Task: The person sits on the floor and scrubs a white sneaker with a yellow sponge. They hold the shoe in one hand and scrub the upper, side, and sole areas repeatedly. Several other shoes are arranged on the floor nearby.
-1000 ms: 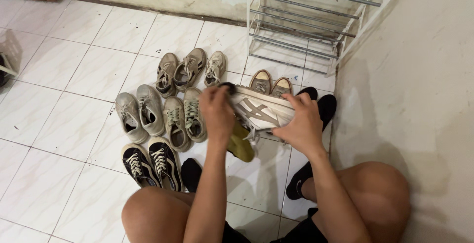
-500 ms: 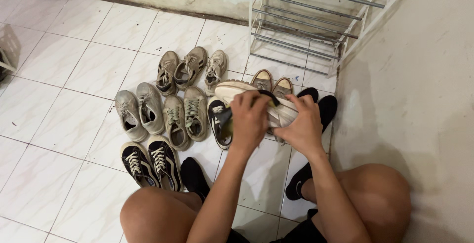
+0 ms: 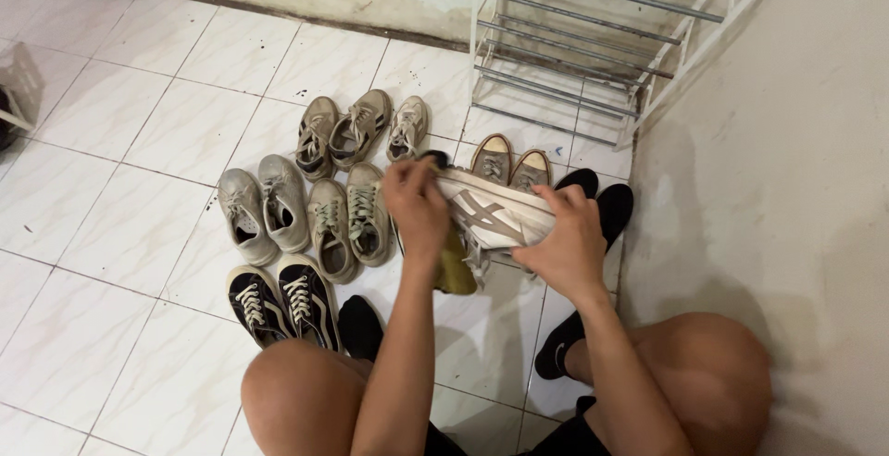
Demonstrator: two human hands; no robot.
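Left hand (image 3: 419, 208): forearm extended forward from between bent knees, fingers curled shut, knuckles up. Right hand (image 3: 565, 238): forearm angled inward, fingers closed in grip, thumb on top. Hands near, not touching. Both knees raised.

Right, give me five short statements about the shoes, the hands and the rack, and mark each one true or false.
1. The right hand holds a white sneaker off the floor. True.
2. The left hand is empty. False: it holds a yellow-green cloth against the sneaker.
3. The metal shoe rack is full of shoes. False: its visible shelves hold none.
4. A black pair with white laces sits on the tiles by the left knee. True.
5. The person wears black socks. True.
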